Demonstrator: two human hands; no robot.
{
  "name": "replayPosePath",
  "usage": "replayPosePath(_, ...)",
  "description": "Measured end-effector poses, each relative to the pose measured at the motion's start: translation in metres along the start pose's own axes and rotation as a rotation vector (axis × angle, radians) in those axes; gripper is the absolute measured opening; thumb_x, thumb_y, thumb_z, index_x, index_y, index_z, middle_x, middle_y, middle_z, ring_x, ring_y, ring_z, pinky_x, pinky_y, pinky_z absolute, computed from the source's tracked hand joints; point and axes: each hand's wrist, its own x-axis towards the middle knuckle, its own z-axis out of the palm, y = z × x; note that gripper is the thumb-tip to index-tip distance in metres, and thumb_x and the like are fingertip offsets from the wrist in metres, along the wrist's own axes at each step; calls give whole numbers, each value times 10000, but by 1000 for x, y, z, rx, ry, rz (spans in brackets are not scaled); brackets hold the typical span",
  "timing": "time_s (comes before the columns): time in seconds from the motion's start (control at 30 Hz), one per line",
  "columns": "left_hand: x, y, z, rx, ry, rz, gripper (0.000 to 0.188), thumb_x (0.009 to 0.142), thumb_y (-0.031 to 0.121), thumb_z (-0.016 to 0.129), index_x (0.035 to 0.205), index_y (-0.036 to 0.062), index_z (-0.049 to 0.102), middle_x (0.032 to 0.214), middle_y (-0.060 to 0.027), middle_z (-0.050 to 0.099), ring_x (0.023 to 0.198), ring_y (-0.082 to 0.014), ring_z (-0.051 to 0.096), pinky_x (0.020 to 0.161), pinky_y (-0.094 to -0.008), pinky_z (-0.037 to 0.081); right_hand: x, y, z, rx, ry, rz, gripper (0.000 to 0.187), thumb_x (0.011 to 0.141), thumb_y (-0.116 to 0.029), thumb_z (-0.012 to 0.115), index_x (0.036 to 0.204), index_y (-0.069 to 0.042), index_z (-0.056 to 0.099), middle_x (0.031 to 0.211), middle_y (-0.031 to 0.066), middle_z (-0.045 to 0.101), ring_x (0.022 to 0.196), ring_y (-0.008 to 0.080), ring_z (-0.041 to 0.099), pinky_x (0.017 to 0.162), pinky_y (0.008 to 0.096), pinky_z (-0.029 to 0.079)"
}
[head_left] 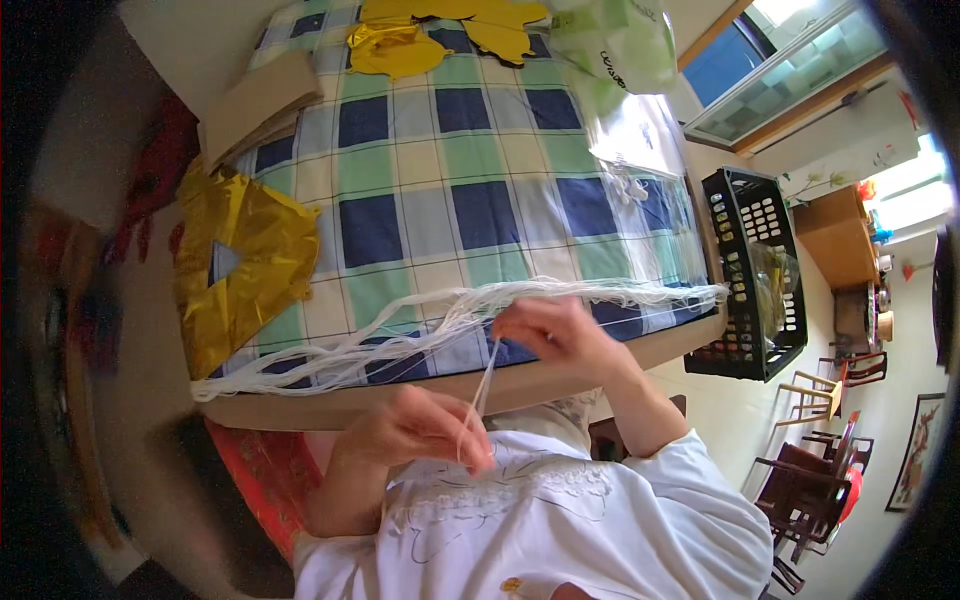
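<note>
A white string (pixel 484 385) runs taut between my two hands. My left hand (pixel 420 428) pinches its lower end just above my white embroidered shirt (pixel 540 510). My right hand (pixel 550 335) pinches the upper end at the near edge of the bed. A long bundle of white strings (pixel 400 340) lies across the near edge of the checked blue, green and white bedsheet (pixel 440 180), right under my right hand.
A crumpled gold foil balloon (pixel 235 265) lies at the bed's left edge, brown cardboard (pixel 262 105) behind it. Yellow foil shapes (pixel 450 30) and a green plastic bag (pixel 615 40) sit at the far end. A black plastic basket (pixel 755 270) stands right of the bed, wooden chairs (pixel 820 480) beyond.
</note>
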Motion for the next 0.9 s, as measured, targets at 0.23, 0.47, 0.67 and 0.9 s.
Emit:
replayPosePath(0.23,29,2,12,938,676,48,118,863,68,619,912,-31,660,928,-125,679,840,-182,648,786,-291,506,-23,-12,9,-151,-2,-195,260,730,-103,629,972,-60,543,776,102,536,724,301,578,605,387,480)
replayPosePath(0.47,31,-3,22,163,652,251,63,829,18,635,877,-9,666,841,-120,675,807,-210,657,741,-320,516,-21,3,39,-238,-120,-295,227,745,-135,605,936,-42,525,723,95,494,655,289,551,532,380,447)
replayPosePath(0.67,22,7,33,249,349,213,83,846,-11,611,906,-1,667,871,-111,678,809,-187,654,741,-291,507,-10,-8,2,-379,38,-382,178,721,-66,641,854,-51,524,705,71,491,601,247,536,492,365,433)
replayPosePath(0.9,14,-1,26,554,518,-14,87,832,0,632,913,-8,662,901,-161,677,842,-248,663,761,-369,533,-7,-14,-8,-410,-28,-318,195,725,-118,626,881,-36,542,768,95,524,667,280,563,568,405,465)
